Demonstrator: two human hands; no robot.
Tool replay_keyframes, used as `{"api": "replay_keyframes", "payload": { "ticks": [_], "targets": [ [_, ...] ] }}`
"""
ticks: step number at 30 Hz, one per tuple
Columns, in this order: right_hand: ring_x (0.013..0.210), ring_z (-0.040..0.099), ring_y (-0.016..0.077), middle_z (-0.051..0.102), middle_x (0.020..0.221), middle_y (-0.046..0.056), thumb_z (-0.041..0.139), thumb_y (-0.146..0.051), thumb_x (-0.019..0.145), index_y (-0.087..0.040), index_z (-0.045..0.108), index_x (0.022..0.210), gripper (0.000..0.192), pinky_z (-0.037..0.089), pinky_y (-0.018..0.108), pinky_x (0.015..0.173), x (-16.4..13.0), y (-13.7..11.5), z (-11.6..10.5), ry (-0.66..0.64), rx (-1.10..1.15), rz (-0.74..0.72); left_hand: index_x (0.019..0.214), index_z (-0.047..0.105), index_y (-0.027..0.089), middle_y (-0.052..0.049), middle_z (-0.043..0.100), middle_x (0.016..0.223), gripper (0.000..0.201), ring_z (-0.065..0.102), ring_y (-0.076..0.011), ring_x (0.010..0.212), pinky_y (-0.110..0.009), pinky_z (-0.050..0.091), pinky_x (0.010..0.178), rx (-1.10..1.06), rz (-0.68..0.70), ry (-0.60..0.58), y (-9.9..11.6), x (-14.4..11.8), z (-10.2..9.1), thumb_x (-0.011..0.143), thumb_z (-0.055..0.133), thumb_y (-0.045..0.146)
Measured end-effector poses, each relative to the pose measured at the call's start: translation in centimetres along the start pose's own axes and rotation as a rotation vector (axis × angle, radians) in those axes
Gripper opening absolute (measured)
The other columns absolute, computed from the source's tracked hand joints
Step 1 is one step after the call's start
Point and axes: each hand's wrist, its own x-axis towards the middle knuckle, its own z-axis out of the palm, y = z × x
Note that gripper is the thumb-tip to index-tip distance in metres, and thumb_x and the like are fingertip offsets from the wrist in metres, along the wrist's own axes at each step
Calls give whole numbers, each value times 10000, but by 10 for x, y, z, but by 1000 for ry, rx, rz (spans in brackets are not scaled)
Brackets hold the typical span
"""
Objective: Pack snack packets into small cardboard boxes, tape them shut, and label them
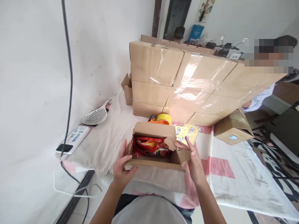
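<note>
1. A small, open, brown cardboard box (pixel 154 128) is at the near edge of the cloth-covered tabletop (pixel 224 191); whether it rests there or is slightly raised, I cannot tell.
2. Inside it lies a glossy red printed packet (pixel 149 146), clear of the box's right end.
3. The left hand (pixel 123 167) grips the box's left end, thumb on the near wall.
4. The right hand (pixel 194 162) touches the right end by its flap, fingers spread; whether they pinch it, I cannot tell.
5. Just behind the box are a round yellow roll (pixel 163 117) and, to its right, a pale yellow patterned sheet (pixel 194 134).
6. A wall of brown, tape-covered cartons (pixel 193 84) stands toward the tabletop's far edge.
7. Along the left edge lie a white perforated ladle (pixel 95 116) and a flat white-and-black package (pixel 77 137).
8. A closed brown carton (pixel 233 128) sits by the right edge.
</note>
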Motion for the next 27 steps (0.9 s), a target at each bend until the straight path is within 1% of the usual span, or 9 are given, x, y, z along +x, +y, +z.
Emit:
{"api": "replay_keyframes", "payload": {
  "ticks": [3,5,9,11,15,17,20,23,27],
  "targets": [
    [1493,414,252,753,1220,84,257,-551,1059,-284,190,1640,643,200,616,1248,7,-1,6,-25,130,39,1271,518,270,-98,740,1214,459,739,-278,1094,-643,433,1158,37,51,-68,-1,17,-4,865,729,234],
    [1491,416,256,779,1144,74,258,-557,1058,-287,208,1638,641,164,628,1250,14,-8,0,-53,139,37,1313,514,258,-39,780,1040,485,768,-239,981,-621,434,1171,114,74,-97,-1,27,-7,876,723,241],
    [1507,388,279,760,1203,71,268,-613,1037,-320,258,1625,657,150,643,1247,18,-19,-6,-130,118,23,1283,571,206,-78,748,1115,464,725,-259,1128,-379,631,913,290,27,20,-2,31,-5,853,744,220],
    [1546,311,277,660,1399,58,173,-680,1014,-355,235,1628,698,137,636,1258,15,-21,3,-125,147,-13,1250,598,194,-102,727,1167,439,718,-266,1142,-318,639,831,325,0,58,-5,26,-2,842,755,224],
    [1595,155,233,260,1698,-35,28,-733,974,-410,100,1640,744,131,545,1294,20,-27,29,-134,239,-34,1233,602,206,-92,725,1166,436,737,-237,1082,-317,627,867,232,-51,77,-7,15,1,828,760,194],
    [1600,128,214,161,1722,-59,116,-716,999,-407,88,1641,713,111,503,1305,32,-31,34,-167,240,-7,1177,607,216,-68,732,1112,361,743,-220,1055,-324,621,888,125,-114,93,-7,14,-1,843,742,184],
    [1605,84,211,104,1729,-77,396,-641,1006,-400,143,1635,720,104,493,1307,52,-34,33,-214,210,112,1059,600,226,-20,730,971,217,754,-178,909,-361,624,891,-69,-178,60,-10,17,-7,878,720,231],
    [1587,190,229,169,1721,-35,544,-594,956,-377,170,1632,803,228,490,1284,62,-28,33,-244,263,237,1012,585,253,33,700,808,196,722,-151,751,-494,601,966,-235,-138,-55,-16,21,-14,887,728,301],
    [1446,470,236,421,1615,67,599,-567,931,-321,212,1623,830,424,438,1182,60,-11,45,-144,412,247,1224,600,340,13,740,761,313,741,-215,873,-624,523,1051,-290,-82,-161,-21,21,-22,925,689,327]
  ]
}}
